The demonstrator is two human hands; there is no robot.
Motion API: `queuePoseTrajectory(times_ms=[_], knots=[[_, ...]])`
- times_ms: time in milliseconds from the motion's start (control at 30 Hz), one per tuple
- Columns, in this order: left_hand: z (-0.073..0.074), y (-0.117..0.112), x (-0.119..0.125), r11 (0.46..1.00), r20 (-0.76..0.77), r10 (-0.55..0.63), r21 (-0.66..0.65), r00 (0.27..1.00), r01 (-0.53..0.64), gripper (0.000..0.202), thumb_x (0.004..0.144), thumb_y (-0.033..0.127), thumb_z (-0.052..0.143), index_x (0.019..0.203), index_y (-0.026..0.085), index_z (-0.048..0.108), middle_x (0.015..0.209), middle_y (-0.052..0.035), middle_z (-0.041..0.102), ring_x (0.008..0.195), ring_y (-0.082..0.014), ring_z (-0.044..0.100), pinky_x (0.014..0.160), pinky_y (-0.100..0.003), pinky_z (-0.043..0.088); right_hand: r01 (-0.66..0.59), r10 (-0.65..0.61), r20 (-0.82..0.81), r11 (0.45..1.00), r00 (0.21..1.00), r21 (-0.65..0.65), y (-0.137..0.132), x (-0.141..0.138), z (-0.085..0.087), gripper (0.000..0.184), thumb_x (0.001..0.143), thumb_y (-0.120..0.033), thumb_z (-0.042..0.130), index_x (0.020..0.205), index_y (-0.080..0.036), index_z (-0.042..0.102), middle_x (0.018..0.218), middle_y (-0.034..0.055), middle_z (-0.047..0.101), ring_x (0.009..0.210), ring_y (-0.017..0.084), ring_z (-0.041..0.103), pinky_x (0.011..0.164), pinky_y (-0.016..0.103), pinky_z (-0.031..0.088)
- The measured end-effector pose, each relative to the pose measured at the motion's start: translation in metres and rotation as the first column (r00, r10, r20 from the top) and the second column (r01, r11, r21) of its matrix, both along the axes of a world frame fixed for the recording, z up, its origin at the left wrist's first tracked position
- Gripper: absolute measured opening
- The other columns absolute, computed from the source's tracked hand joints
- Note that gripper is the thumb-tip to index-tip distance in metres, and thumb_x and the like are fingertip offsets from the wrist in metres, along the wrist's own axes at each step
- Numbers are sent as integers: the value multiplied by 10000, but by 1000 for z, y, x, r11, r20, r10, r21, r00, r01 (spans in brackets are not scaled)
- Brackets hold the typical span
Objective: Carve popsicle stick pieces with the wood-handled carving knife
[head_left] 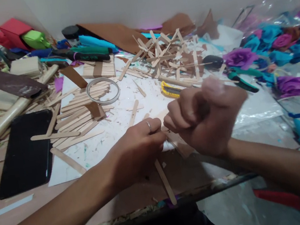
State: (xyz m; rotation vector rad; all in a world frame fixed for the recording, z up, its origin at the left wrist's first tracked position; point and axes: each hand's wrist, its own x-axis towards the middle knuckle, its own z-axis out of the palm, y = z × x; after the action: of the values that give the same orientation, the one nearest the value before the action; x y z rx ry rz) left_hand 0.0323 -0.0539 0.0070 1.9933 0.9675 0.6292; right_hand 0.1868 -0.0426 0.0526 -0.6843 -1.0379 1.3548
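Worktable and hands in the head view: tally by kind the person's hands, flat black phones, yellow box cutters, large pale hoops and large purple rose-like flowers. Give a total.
Bare left hand and bare right hand: 2
Flat black phone: 1
Yellow-and-black box cutter: 1
Large pale hoop: 1
Large purple rose-like flowers: 2
Total: 7

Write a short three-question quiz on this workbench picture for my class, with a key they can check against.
1. Multiple choice: what is the main colour of the cutter?
A) red
B) yellow
C) green

2. True or false: in the picture, the black phone lies to the left of the round hoop.

3. Short answer: which of the person's hands wears the finger ring?

Key: 1. B; 2. True; 3. The left hand.
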Motion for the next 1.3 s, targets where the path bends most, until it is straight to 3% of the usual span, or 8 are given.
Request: queuePoseTrajectory(times_ms=[33, 267, 400, 500, 633, 867, 1033, 1300], knots=[[-2, 0, -2, 987, -44, -60, 148, 997, 66, 218, 1029, 182, 499, 915, 178, 684, 914, -45, 611, 766, -152, 529, 651, -292, 397, -12, 11, -27, 1000, 1000, -8, 2, 0, -1, 674, 942, -471, 683, 449, -213, 302, 431, -66, 202, 386, 72, 193, 396, 264, 156], [-2, 4, -8, 909, -146, -119, 381, 982, 167, 337, 1079, 154, 463, 840, 113, 697, 848, -36, 540, 732, -127, 507, 643, -283, 362, -66, 73, -138, 996, 988, 51, 11, 6, -9, 740, 973, -652, 581, 478, -220, 240, 399, -85, 144, 345, 56, 96, 343, 222, 134], [0, 3, -9, 946, -177, -126, 275, 976, 172, 306, 1068, 154, 465, 852, 125, 680, 915, -44, 572, 798, -136, 546, 690, -275, 395, -138, 152, -153, 985, 977, 100, 15, 21, 1, 675, 1005, -586, 524, 514, -218, 244, 431, -79, 152, 352, 62, 89, 342, 226, 143], [-1, 1, -10, 972, -186, -122, 178, 975, 155, 258, 1060, 164, 480, 882, 145, 666, 931, -35, 579, 828, -141, 549, 717, -278, 399, -295, 310, -106, 946, 945, 137, 21, 38, 8, 563, 992, -439, 523, 545, -217, 262, 478, -67, 200, 385, 74, 138, 376, 235, 201], [-3, -2, -12, 972, -165, -87, 201, 982, 120, 219, 1073, 173, 482, 927, 171, 646, 931, -17, 578, 824, -132, 518, 737, -288, 381, -482, 492, -70, 868, 868, 118, 28, 48, 5, 566, 988, -496, 510, 565, -211, 264, 478, -63, 211, 391, 82, 151, 381, 255, 199], [6, -4, -5, 998, -27, 8, -64, 1000, -10, 329, 1070, 233, 495, 744, 191, 500, 809, 2, 562, 739, -135, 487, 665, -282, 377, -405, 403, 51, 912, 914, 63, 20, 47, 2, 649, 1052, -498, 494, 529, -196, 255, 459, -55, 215, 436, 99, 230, 496, 288, 312], [9, -4, -7, 1000, -13, -6, -23, 1000, 5, 258, 1052, 190, 502, 807, 187, 582, 849, -7, 576, 777, -150, 507, 696, -294, 394, -471, 465, 80, 878, 882, 90, 14, 50, -2, 628, 1050, -503, 530, 552, -222, 271, 502, -67, 217, 464, 108, 216, 513, 315, 281], [1, 0, -12, 946, -108, -99, 297, 989, 128, 232, 1046, 107, 510, 854, 146, 634, 899, -32, 584, 788, -141, 487, 700, -307, 353, -507, 501, 81, 854, 862, 117, 9, 51, -6, 576, 1064, -497, 508, 607, -240, 270, 541, -74, 222, 488, 108, 186, 504, 298, 279]])
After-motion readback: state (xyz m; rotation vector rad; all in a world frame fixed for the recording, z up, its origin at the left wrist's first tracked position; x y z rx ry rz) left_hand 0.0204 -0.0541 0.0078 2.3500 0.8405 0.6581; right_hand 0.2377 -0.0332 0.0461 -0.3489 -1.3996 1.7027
